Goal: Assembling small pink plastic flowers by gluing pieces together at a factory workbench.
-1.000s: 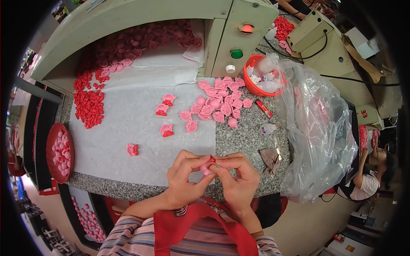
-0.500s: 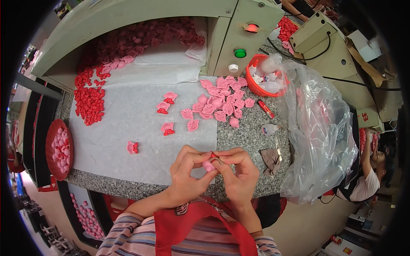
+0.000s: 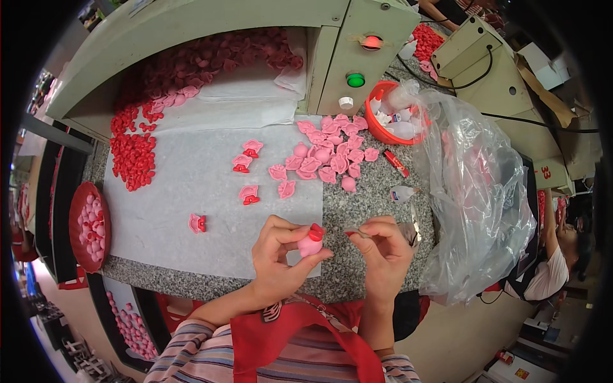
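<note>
Left hand (image 3: pixel 281 255) gripping a pink ball (image 3: pixel 308 246) with red bow (image 3: pixel 315 232)

Thumb and fingers curl round the ball, near the right edge of the paper (image 3: pixel 166 236); apart, the right hand (image 3: pixel 387 252) pinches a thin thing (image 3: pixel 361 234), kind unclear.

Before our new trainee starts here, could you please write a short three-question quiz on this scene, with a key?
1. Which of the person's hands holds the rounded pink piece with a red part at its top?
2. True or false: the orange-red bowl of white bottles stands to the right of the white paper sheet.
3. How many pink-and-red pieces lie spaced out on the middle of the sheet: A) two, B) four, C) nine?

Key: 1. The left hand. 2. True. 3. B.
</note>
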{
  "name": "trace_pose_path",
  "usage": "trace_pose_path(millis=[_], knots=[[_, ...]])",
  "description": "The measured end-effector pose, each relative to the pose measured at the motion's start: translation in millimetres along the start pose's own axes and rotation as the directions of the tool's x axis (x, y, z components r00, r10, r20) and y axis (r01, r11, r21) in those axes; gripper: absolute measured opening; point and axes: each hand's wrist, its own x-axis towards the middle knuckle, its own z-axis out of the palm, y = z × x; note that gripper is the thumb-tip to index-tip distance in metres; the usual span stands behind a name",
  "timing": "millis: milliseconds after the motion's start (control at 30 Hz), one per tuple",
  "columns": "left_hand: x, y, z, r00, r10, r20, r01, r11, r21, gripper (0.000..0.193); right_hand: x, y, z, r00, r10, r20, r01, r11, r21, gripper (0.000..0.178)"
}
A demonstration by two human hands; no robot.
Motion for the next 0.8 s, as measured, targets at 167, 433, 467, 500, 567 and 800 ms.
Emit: trace_pose_path(millis=[167, 433, 467, 500, 567, 800], knots=[[2, -1, -2, 0.999, 0.047, 0.008, -0.048, 0.994, 0.101, 0.046, -12, -8, 13, 0.997, 0.080, 0.004, -0.080, 0.996, 0.047, 0.016], [1, 4, -18, 0.960, 0.222, 0.169, -0.273, 0.871, 0.408, 0.044, -14, 3, 16, 0.924, -0.313, 0.220, 0.377, 0.845, -0.379, 0.015], [3, 10, -21, 0.953, 0.278, 0.119, -0.302, 0.885, 0.353, 0.043, -8, 15, -1, 0.956, -0.217, 0.198, 0.292, 0.756, -0.585, 0.014], [4, 13, -23, 0.943, 0.326, 0.066, -0.331, 0.896, 0.295, 0.043, -2, 22, -15, 0.981, -0.124, 0.149, 0.194, 0.617, -0.763, 0.012], [13, 15, -27, 0.954, 0.294, 0.054, -0.298, 0.929, 0.220, 0.040, -4, 20, -32, 0.994, -0.111, 0.008, 0.087, 0.734, -0.674, 0.012], [22, 15, -35, 0.950, -0.194, 0.243, 0.240, 0.954, -0.179, 0.044, -14, 9, -36, 0.999, -0.011, -0.046, -0.011, 0.894, -0.448, 0.017]])
